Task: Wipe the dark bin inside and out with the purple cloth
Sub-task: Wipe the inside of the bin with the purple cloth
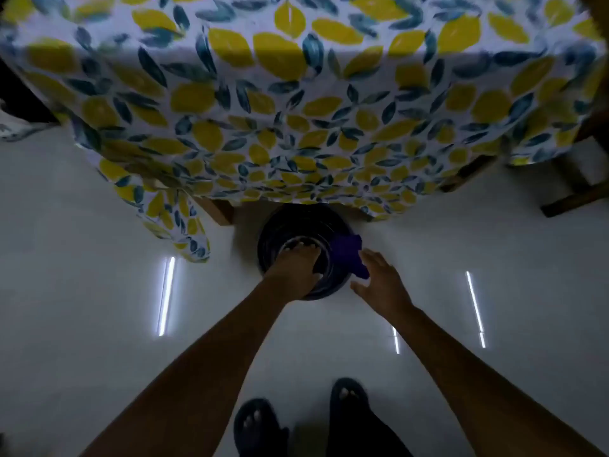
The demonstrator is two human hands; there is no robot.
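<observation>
Bin (304,255) on floor (99,308) just short of table (263,110) edge; left hand (295,270) clamped over near rim, fingers inside; right hand (379,280) spread, holding nothing, just beside cloth (349,255) draped over rim to its far left. Probably light, stiff, smooth; best steadied at rim. Cloth limp; bunch it.

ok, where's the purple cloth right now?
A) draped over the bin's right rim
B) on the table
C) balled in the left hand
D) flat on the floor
A: the cloth hangs over the right side of the bin rim, with the open right hand just beside it and the left hand on the bin's near rim.
</observation>
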